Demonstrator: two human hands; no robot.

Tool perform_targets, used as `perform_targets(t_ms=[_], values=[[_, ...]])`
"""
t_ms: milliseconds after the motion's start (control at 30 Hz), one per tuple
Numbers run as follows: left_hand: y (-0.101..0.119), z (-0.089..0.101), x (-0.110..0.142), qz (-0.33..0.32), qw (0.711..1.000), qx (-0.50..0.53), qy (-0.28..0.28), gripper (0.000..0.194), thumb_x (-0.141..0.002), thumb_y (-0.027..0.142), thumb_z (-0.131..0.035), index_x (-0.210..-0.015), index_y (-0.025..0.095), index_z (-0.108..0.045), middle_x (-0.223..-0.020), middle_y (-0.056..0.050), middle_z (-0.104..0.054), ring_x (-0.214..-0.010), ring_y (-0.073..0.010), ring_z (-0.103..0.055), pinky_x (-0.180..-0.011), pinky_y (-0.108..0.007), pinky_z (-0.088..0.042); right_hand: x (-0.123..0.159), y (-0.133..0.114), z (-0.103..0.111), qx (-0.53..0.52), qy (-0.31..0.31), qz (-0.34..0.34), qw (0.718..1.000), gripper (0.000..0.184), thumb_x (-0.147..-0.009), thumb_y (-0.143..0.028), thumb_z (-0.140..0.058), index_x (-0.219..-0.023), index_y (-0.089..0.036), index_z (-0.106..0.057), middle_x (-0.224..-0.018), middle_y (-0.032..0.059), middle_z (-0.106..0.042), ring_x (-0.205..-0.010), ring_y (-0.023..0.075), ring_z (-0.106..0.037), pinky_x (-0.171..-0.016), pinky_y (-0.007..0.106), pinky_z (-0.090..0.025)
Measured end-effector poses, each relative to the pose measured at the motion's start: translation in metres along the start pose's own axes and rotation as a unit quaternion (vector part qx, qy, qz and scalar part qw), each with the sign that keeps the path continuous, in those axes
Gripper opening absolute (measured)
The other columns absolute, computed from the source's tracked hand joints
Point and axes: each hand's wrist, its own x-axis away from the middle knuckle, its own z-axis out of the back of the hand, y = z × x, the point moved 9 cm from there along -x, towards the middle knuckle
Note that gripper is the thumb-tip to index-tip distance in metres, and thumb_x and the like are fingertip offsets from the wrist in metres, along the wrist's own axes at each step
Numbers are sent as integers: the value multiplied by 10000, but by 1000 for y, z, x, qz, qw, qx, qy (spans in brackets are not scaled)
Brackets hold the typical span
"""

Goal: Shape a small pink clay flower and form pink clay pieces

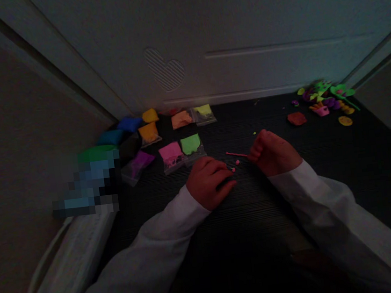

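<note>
My right hand [272, 154] is closed, its fingers curled around one end of a thin pink modelling stick [236, 154]. The stick's free end points left, low over the dark table. Across from it, my left hand [211, 182] rests palm down, with a gap between thumb and index finger. Close to its fingertips lie two tiny pink clay pieces [237, 162]. One appears to touch or nearly touch the index fingertip; the dim light hides which. Just behind the left hand are opened-looking bags of pink clay [171, 155] and light green clay [191, 144].
More clay bags, including an orange one [149, 133] and a blue one [129, 124], line the back left. A white power strip [77, 254] runs along the left. Small clay figures [324, 96] and a reddish-brown lump [297, 118] sit back right. A white panel [244, 75] rises behind.
</note>
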Motion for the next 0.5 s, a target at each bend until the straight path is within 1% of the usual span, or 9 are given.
perform_targets(t_ms=[100, 167, 300, 367, 400, 433, 467, 500], values=[[-5, 2, -3, 38, 998, -20, 37, 218, -703, 300, -495, -871, 196, -588, -889, -45, -561, -873, -177, -428, -801, -362, -331, 0, -1, 1, 28, 2, 23, 999, 128, -602, -295, -627, -630, -207, -537, -484, -65, -433, -454, 57, -395, -437, 207, -313], [-7, 2, -5, 64, 996, -33, 48, 235, -692, 307, -503, -879, 192, -585, -915, -51, -553, -901, -197, -412, -810, -384, -317, 0, -1, 2, 53, 2, 38, 998, 102, -619, -289, -610, -661, -209, -564, -487, -58, -463, -466, 60, -414, -445, 209, -320], [-7, -1, -9, 103, 992, -55, 36, 262, -683, 329, -498, -896, 198, -575, -976, -55, -534, -954, -237, -380, -824, -428, -281, 2, -4, 0, 119, -9, 73, 990, 94, -621, -296, -609, -655, -219, -567, -484, -63, -479, -462, 61, -416, -465, 215, -328], [-7, -3, -11, 111, 992, -63, 22, 262, -680, 337, -492, -890, 202, -572, -992, -53, -527, -969, -249, -369, -828, -440, -267, 6, -9, -3, 176, -12, 99, 979, 95, -623, -297, -611, -642, -222, -555, -515, -61, -493, -481, 66, -425, -484, 220, -333], [-7, -4, -11, 113, 991, -67, 18, 264, -677, 341, -491, -887, 202, -571, -999, -53, -523, -976, -254, -364, -830, -444, -261, 9, -13, -5, 221, -16, 117, 968, 94, -630, -298, -606, -646, -223, -552, -546, -54, -507, -501, 72, -435, -498, 225, -337], [-7, -5, -12, 114, 991, -71, 13, 265, -673, 344, -492, -882, 200, -570, -1004, -53, -520, -982, -257, -359, -832, -447, -257, 12, -17, -8, 280, -25, 138, 950, 91, -640, -302, -598, -658, -224, -555, -580, -44, -519, -524, 79, -444, -512, 233, -340], [-6, -5, -13, 114, 991, -74, 10, 264, -669, 346, -494, -875, 197, -570, -1007, -54, -518, -987, -259, -355, -832, -448, -255, 15, -20, -13, 350, -41, 161, 922, 91, -652, -307, -587, -677, -223, -562, -608, -32, -526, -545, 89, -452, -527, 242, -342], [-6, -6, -13, 114, 991, -76, 7, 259, -667, 345, -495, -864, 195, -570, -1007, -55, -517, -989, -260, -354, -831, -448, -255, 19, -22, -18, 426, -62, 187, 883, 99, -664, -315, -575, -697, -222, -571, -632, -19, -531, -567, 99, -458, -544, 253, -342]])
